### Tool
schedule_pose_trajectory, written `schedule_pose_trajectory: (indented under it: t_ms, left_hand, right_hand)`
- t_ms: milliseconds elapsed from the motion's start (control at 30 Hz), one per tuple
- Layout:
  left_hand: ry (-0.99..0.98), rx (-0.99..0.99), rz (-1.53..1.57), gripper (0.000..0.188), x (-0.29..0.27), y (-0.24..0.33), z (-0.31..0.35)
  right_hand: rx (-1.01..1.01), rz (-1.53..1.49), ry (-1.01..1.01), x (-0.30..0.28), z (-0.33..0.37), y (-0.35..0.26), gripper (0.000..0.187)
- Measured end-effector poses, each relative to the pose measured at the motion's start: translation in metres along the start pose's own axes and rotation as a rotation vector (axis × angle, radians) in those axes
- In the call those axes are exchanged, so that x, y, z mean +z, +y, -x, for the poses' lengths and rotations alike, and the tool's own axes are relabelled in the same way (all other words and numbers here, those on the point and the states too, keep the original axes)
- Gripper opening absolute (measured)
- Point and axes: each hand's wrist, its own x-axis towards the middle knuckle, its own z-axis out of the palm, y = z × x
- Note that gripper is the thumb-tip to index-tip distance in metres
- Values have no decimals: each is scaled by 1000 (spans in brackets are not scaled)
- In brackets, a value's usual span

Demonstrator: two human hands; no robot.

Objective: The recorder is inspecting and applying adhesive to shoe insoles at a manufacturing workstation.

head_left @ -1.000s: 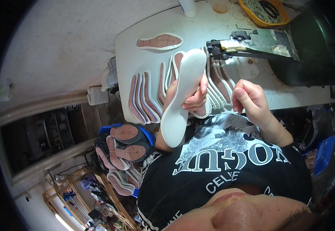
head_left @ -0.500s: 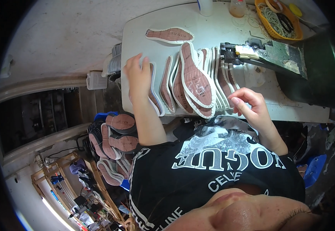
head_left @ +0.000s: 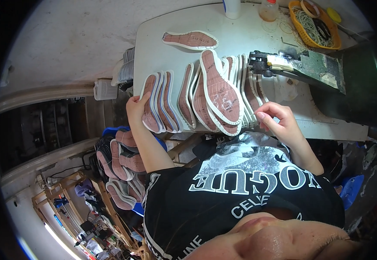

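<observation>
Several shoe insoles with reddish-brown faces and white rims lie on the table. My left hand (head_left: pixel 137 109) is at the leftmost insole (head_left: pixel 150 114) of a small overlapping row, thumb over its edge; the other fingers are partly hidden. Right of that row, a larger overlapping row ends in an insole (head_left: pixel 223 97) lying on top of the others. My right hand (head_left: pixel 281 120) hovers by the right end of this row, fingers curled and thumb tip close to the index finger, nothing visible in it. A lone insole (head_left: pixel 190 40) lies farther back.
A green machine arm (head_left: pixel 303 67) reaches over the table from the right. At the back stand a yellow basket (head_left: pixel 296 27) of cords, a bottle (head_left: pixel 268 10) and a white container (head_left: pixel 232 8). Left of me, more insoles (head_left: pixel 121 167) are heaped over a blue bin (head_left: pixel 138 209).
My left hand has moved down and left, from above the small row to its leftmost insole, uncovering the row. My right hand stays nearly in place.
</observation>
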Motion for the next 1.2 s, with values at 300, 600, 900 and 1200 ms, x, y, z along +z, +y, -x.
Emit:
schedule_pose_trajectory:
  t_ms: [300, 600, 900, 1200]
  left_hand:
    - [55, 177, -129, 46, -25, 61, 29]
    - [-343, 271, 1032, 27, -14, 171, 125]
    - [-863, 196, 1228, 31, 72, 223, 181]
    - [-1183, 106, 1245, 28, 92, 239, 201]
  right_hand:
    - [-355, 364, -38, 33, -24, 9, 48]
    - [-394, 569, -129, 45, -48, 3, 56]
    - [-17, 0, -339, -11, -28, -68, 43]
    - [17, -800, -477, -28, -19, -3, 50]
